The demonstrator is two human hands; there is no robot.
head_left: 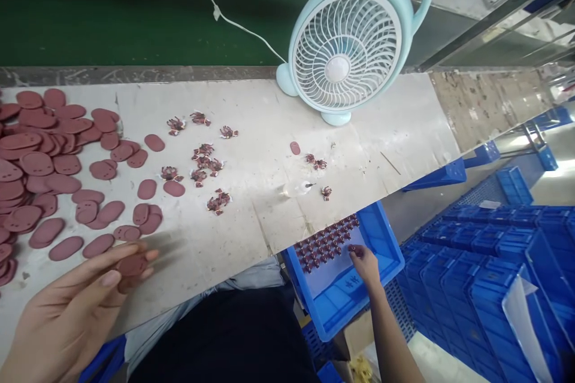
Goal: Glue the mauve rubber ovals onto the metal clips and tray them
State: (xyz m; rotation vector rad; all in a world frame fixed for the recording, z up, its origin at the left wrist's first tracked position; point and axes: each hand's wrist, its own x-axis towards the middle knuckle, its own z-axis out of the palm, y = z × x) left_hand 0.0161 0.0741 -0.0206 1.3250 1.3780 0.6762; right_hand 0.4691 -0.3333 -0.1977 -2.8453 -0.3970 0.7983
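Left hand (pixel 83 302) pinches an oval disc (pixel 132 266), right hand (pixel 367 264) a small piece (pixel 351 248), rows of pieces (pixel 326 245) part-filling the blue crate (pixel 330 314), many loose discs (pixel 38 163) remaining.

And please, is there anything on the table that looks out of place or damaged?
Two things look slightly odd: one small reddish oval lies near the fan, apart from the big pile of ovals, and a thin stick lies alone farther right on the table. I see no clear damage.
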